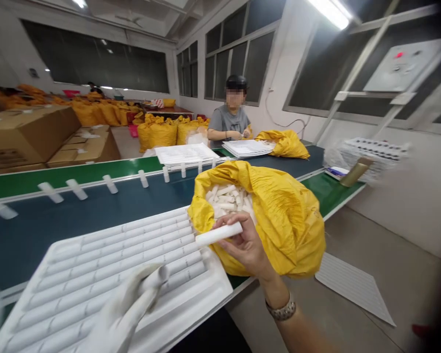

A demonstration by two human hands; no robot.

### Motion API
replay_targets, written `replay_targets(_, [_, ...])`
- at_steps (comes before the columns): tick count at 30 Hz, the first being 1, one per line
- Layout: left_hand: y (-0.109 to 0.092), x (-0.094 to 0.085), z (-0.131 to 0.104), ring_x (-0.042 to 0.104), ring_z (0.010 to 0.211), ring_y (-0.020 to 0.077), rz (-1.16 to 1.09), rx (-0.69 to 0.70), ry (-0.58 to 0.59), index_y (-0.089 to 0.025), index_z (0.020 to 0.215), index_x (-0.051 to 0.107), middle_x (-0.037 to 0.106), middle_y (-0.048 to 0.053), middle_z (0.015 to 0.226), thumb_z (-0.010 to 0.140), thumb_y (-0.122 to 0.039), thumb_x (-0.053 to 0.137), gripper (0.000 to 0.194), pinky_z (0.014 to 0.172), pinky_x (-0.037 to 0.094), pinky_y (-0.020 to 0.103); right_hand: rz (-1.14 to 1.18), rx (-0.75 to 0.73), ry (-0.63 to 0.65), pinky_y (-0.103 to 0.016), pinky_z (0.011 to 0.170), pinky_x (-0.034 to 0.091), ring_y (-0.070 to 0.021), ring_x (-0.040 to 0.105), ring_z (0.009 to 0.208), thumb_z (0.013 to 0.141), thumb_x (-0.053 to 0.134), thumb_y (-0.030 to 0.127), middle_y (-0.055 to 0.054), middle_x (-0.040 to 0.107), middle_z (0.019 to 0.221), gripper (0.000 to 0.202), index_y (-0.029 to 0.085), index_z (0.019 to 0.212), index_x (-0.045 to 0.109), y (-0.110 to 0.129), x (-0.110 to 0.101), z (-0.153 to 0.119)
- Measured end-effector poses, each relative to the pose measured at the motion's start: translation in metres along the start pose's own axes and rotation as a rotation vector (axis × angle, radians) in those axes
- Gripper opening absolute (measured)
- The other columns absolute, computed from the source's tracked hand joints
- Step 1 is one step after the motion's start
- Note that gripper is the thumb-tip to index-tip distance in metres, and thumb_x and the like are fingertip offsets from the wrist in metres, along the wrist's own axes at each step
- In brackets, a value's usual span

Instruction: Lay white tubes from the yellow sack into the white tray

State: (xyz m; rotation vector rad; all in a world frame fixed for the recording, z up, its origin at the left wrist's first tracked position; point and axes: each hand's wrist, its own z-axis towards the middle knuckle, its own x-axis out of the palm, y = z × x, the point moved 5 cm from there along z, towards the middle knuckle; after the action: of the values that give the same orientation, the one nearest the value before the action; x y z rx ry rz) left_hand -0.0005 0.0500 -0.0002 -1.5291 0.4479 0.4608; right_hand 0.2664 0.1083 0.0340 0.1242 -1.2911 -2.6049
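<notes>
1. While the right hand (250, 247) holds one white tube (218, 234) above the right end of the tray (219, 285), the gloved left hand (121, 304) holds another, the left tube (152, 280), above the tray near its near edge.
2. As I judge it, the step in hand is handling tubes singly at the tray. Setting either one down there would call for lining it up with the rows (113, 260) and loosening the grip gently.
3. The white tube's long axis runs nearly parallel to the rows, its right end slightly raised in view. Its left end points over the tray, its right end away from it. I cannot tell whether it touches the tray.
4. The left tube slants a little more steeply, its hollow end facing the tray's right end.
5. The right fingers are clamped on the white tube's right part, thumb beneath. The left fingers and thumb are closed around the left tube, though blur hides the exact contact.
6. Just beyond the tray's right end, a yellow sack (290, 230) holds loose tubes (228, 198). More stand or lean along the belt (95, 206) behind the tray, and a person (230, 122) sits well beyond it.
</notes>
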Motion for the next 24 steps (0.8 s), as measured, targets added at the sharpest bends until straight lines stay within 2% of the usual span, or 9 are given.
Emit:
replay_targets(3, [-0.002, 0.015, 0.003, 0.066, 0.087, 0.0212, -0.365, -0.12, 0.126, -0.027, 0.133, 0.06, 0.071, 0.004, 0.103, 0.091, -0.059, 0.058, 0.053, 0.078, 0.058, 0.032, 0.064, 0.035, 0.064, -0.031, 0.092, 0.054, -0.0174, 0.065, 0.104, 0.088, 0.077, 0.02, -0.002, 0.065, 0.108, 0.032, 0.028, 0.108, 0.054, -0.012, 0.033, -0.01])
replay_targets(5, [-0.004, 0.016, 0.001, 0.06, 0.079, 0.0164, -0.488, -0.135, 0.185, -0.023, 0.134, 0.058, 0.069, 0.003, 0.095, 0.092, -0.058, 0.058, 0.054, 0.074, 0.054, 0.028, 0.05, 0.061, 0.108, -0.03, 0.09, 0.053, -0.0177, 0.065, 0.101, 0.087, 0.079, 0.02, -0.003, 0.067, 0.105, 0.028, 0.026, 0.105, 0.058, -0.019, 0.044, -0.013])
replay_targets(8, [-0.004, 0.009, -0.007, 0.054, 0.073, 0.0138, -0.478, -0.163, 0.227, -0.021, 0.131, 0.061, 0.066, 0.001, 0.088, 0.093, -0.055, 0.059, 0.051, 0.072, 0.049, 0.025, -0.031, 0.103, 0.201, -0.031, 0.087, 0.053, -0.0193, 0.066, 0.098, 0.086, 0.081, 0.026, -0.004, 0.07, 0.101, 0.022, 0.023, 0.103, 0.066, -0.028, 0.05, -0.01])
replay_targets(13, [-0.004, -0.003, -0.021, 0.063, 0.088, 0.0185, -0.397, -0.193, 0.196, -0.023, 0.129, 0.064, 0.071, 0.002, 0.093, 0.089, -0.056, 0.059, 0.052, 0.087, 0.051, 0.029, -0.116, 0.188, 0.356, -0.033, 0.088, 0.052, -0.0212, 0.066, 0.098, 0.089, 0.078, 0.038, -0.006, 0.071, 0.103, 0.025, 0.021, 0.106, 0.069, -0.038, 0.053, -0.007])
replay_targets(17, [-0.009, -0.006, -0.027, 0.063, 0.077, 0.0191, -0.367, -0.193, 0.165, -0.021, 0.125, 0.068, 0.069, 0.001, 0.077, 0.087, -0.054, 0.058, 0.051, 0.083, 0.054, 0.031, -0.121, 0.194, 0.404, -0.034, 0.091, 0.052, -0.0211, 0.066, 0.101, 0.094, 0.072, 0.039, -0.006, 0.07, 0.106, 0.024, 0.021, 0.109, 0.067, -0.041, 0.06, -0.011])
replay_targets(20, [-0.01, -0.008, -0.028, 0.067, 0.082, 0.0217, -0.326, -0.184, 0.1, -0.021, 0.122, 0.069, 0.072, 0.003, 0.082, 0.086, -0.051, 0.058, 0.048, 0.083, 0.056, 0.032, -0.19, 0.098, 0.438, -0.034, 0.09, 0.054, -0.0206, 0.067, 0.101, 0.095, 0.071, 0.033, -0.006, 0.071, 0.106, 0.021, 0.021, 0.112, 0.067, -0.033, 0.062, -0.008])
replay_targets(24, [-0.006, -0.005, -0.027, 0.07, 0.097, 0.0256, -0.28, -0.159, 0.045, -0.023, 0.12, 0.071, 0.076, 0.007, 0.108, 0.086, -0.048, 0.061, 0.043, 0.088, 0.056, 0.035, -0.305, -0.192, 0.575, -0.038, 0.092, 0.054, -0.021, 0.065, 0.102, 0.097, 0.067, 0.022, -0.008, 0.07, 0.106, 0.021, 0.022, 0.118, 0.066, -0.007, 0.069, 0.001])
